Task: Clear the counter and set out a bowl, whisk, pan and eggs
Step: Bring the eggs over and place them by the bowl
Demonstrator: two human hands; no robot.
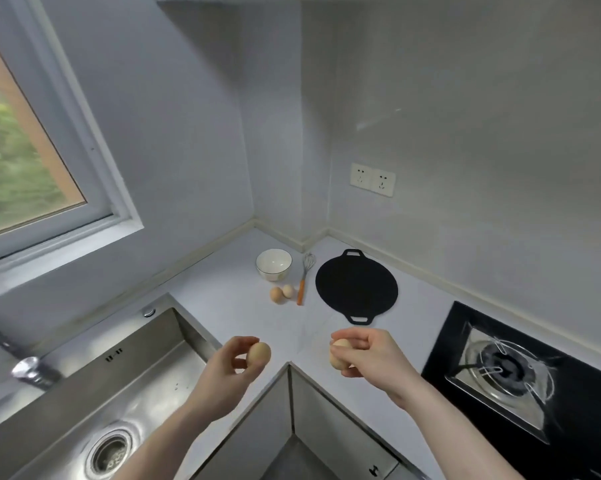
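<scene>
Head view: left hand fingers clamp one egg, right hand fingers clamp another egg above the counter

Far corner of the pale grey L-shaped counter: the white ceramic bowl sits at the back, the wire whisk with an orange handle lies just to its right, and right of that lies the flat black round pan with two loop handles. Two tan eggs rest touching each other in front of the bowl, just left of the whisk's handle. Nearer in, above the counter's front edge, the left hand holds a tan egg and the right hand holds another tan egg. The stainless steel sink is set in at left, the black glass gas hob at right.
</scene>
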